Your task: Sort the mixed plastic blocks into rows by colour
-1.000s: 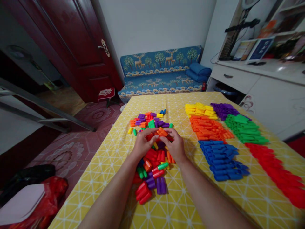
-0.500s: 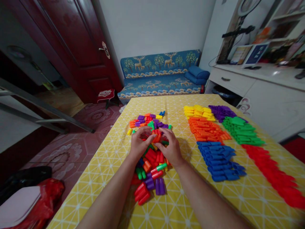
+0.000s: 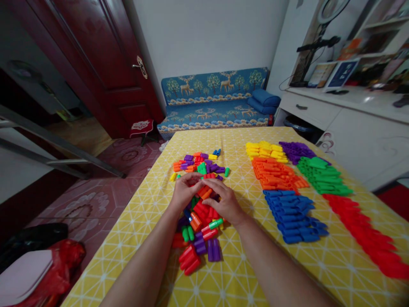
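One yellow-clothed surface (image 3: 204, 285) carries six single-colour piles (image 3: 276, 172) at right, seemingly already grouped, and a smaller mixed heap (image 3: 201, 209) at left, seemingly not yet grouped. The left hand (image 3: 185, 194) and right hand (image 3: 225, 200) lie close together over the heap in a narrow, curled grip; whether it holds anything cannot be told. Orange pieces (image 3: 207, 194) show between the hands, just beneath the grip.

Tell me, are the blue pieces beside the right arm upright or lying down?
Lying down: the blue pieces stretch lengthwise across the yellow tablecloth.
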A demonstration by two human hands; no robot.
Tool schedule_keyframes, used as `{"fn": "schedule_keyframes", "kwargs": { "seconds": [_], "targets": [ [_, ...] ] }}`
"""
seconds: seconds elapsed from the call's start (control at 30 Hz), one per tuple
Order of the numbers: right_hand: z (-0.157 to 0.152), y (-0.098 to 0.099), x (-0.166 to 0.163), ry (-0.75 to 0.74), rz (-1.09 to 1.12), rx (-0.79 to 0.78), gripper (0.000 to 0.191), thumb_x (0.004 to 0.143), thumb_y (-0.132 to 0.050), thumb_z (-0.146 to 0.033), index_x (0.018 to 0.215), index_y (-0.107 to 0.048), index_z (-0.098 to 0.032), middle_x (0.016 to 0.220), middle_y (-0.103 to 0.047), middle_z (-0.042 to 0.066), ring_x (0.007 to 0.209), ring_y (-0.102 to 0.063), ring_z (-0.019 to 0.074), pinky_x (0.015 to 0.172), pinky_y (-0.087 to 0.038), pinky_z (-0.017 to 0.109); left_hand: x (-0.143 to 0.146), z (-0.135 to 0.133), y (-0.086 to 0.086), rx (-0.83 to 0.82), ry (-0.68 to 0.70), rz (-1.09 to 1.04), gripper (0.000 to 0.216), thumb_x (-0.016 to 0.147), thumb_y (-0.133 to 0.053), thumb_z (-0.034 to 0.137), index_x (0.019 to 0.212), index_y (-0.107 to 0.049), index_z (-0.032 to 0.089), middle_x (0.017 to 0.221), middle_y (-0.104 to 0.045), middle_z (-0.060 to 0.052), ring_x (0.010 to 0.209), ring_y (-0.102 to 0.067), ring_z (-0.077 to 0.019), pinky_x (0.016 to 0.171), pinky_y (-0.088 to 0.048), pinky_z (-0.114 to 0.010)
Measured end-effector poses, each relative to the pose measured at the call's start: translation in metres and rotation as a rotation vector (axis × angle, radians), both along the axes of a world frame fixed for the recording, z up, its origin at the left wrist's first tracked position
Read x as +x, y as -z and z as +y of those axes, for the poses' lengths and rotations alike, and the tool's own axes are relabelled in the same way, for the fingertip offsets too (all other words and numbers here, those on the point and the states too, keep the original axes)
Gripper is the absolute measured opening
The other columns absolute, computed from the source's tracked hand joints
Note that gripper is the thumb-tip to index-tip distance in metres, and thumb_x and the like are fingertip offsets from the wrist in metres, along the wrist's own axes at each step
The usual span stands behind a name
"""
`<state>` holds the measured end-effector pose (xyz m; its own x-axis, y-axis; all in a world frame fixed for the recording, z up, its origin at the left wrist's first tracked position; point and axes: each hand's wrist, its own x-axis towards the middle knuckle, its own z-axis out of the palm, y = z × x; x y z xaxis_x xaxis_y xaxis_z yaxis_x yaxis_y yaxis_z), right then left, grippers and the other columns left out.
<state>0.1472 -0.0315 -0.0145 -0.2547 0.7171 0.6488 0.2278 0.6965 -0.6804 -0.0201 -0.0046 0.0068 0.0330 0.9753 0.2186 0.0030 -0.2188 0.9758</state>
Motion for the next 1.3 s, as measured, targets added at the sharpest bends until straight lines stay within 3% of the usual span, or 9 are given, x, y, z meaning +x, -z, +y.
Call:
{"fn": "schedule_keyframes", "kwargs": {
  "seconds": [0.2,0.37,0.5,0.6,0.73,0.87,0.97,1.13,1.3],
  "targets": [
    [0.001,0.002,0.001,-0.014,-0.010,-0.013,0.054,0.077,-0.075,-0.019,0.127,-0.061,-0.033,0.122,-0.061,0.004,0.115,-0.059,0.0186,0.100,-0.050,0.034,0.001,-0.001,0.000,0.033,-0.027,0.041,0.031,0.068,-0.078,0.041,0.085,-0.071,0.016,0.073,-0.070,-0.003,0.057,-0.062,-0.0131,0.049,-0.049,-0.022],
    [0.001,0.002,0.000,0.162,-0.026,0.034,0.042,0.072,-0.081,-0.028,0.113,-0.069,-0.028,0.108,-0.062,0.004,0.106,-0.060,0.0204,0.094,-0.052,0.035,0.000,-0.001,0.007,0.063,-0.093,0.083,0.028,0.081,-0.067,0.044,0.085,-0.069,0.016,0.058,-0.062,0.002,0.047,-0.053,-0.0096,0.046,-0.044,-0.020],
    [-0.002,-0.015,0.013,0.321,0.083,-0.006,0.034,0.075,-0.078,-0.031,0.107,-0.069,-0.025,0.104,-0.063,0.005,0.094,-0.062,0.0189,0.082,-0.054,0.032,-0.002,-0.001,0.013,0.113,-0.114,0.108,0.028,0.085,-0.063,0.043,0.085,-0.068,0.016,0.055,-0.058,0.002,0.047,-0.053,-0.0093,0.047,-0.043,-0.020],
    [-0.001,-0.035,0.053,0.483,0.066,-0.050,0.035,0.075,-0.075,-0.040,0.104,-0.068,-0.021,0.100,-0.064,0.005,0.078,-0.061,0.0165,0.070,-0.053,0.031,-0.002,-0.002,0.014,0.116,-0.128,0.107,0.028,0.084,-0.064,0.043,0.084,-0.069,0.016,0.056,-0.060,0.002,0.047,-0.054,-0.0096,0.047,-0.043,-0.020],
    [0.010,-0.048,0.143,0.697,-0.170,-0.038,0.040,0.073,-0.073,-0.050,0.099,-0.070,-0.020,0.099,-0.066,0.007,0.082,-0.062,0.0202,0.076,-0.052,0.035,-0.002,-0.001,0.015,0.118,-0.135,0.070,0.029,0.083,-0.065,0.044,0.084,-0.069,0.016,0.059,-0.062,0.001,0.048,-0.054,-0.0104,0.047,-0.045,-0.021],
    [0.027,-0.036,0.219,0.808,-0.435,-0.072,0.044,0.069,-0.072,-0.055,0.096,-0.071,-0.020,0.099,-0.069,0.009,0.089,-0.064,0.0262,0.079,-0.050,0.041,-0.003,0.002,0.019,0.113,-0.134,0.052,0.029,0.083,-0.064,0.045,0.085,-0.070,0.017,0.060,-0.062,0.001,0.048,-0.054,-0.0103,0.047,-0.045,-0.021],
    [0.037,-0.020,0.245,0.784,-0.512,-0.093,0.046,0.069,-0.070,-0.055,0.097,-0.072,-0.019,0.100,-0.071,0.011,0.092,-0.065,0.0283,0.083,-0.050,0.044,-0.004,0.003,0.020,0.117,-0.139,0.045,0.028,0.084,-0.064,0.044,0.084,-0.069,0.016,0.060,-0.061,0.002,0.049,-0.055,-0.0100,0.047,-0.046,-0.021],
    [0.039,-0.008,0.248,0.755,-0.533,-0.102,0.044,0.070,-0.068,-0.057,0.095,-0.073,-0.020,0.099,-0.072,0.011,0.092,-0.065,0.0291,0.084,-0.050,0.045,-0.004,0.002,0.019,0.110,-0.147,0.075,0.028,0.084,-0.063,0.044,0.084,-0.069,0.017,0.059,-0.061,0.002,0.048,-0.054,-0.0101,0.047,-0.045,-0.021],
    [0.025,-0.025,0.214,0.752,-0.451,-0.010,0.033,0.078,-0.064,-0.052,0.089,-0.073,-0.022,0.098,-0.072,0.008,0.098,-0.063,0.0275,0.094,-0.047,0.046,-0.003,0.003,0.019,0.091,-0.141,0.050,0.028,0.083,-0.064,0.045,0.082,-0.069,0.017,0.058,-0.062,0.001,0.047,-0.054,-0.0105,0.046,-0.044,-0.022]
  ]
}}
